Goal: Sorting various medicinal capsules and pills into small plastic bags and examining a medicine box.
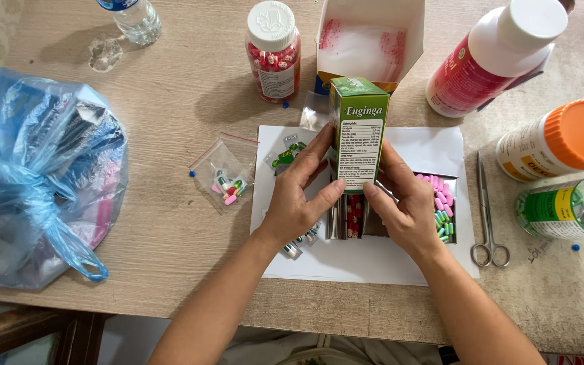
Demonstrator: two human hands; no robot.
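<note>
Green box (358,132), upright, long axis vertical, left hand (299,199), right hand (407,206) gripping

A pale wood-grain bench (170,223) fills nearly the whole view under soft, even daylight, with faint shadows. Below its near edge, at the left corner, a dark wooden frame (28,334) shows.

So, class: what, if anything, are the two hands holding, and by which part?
Both hold the green carton upright: left hand on its lower left side, right hand on its lower right edge.
</note>
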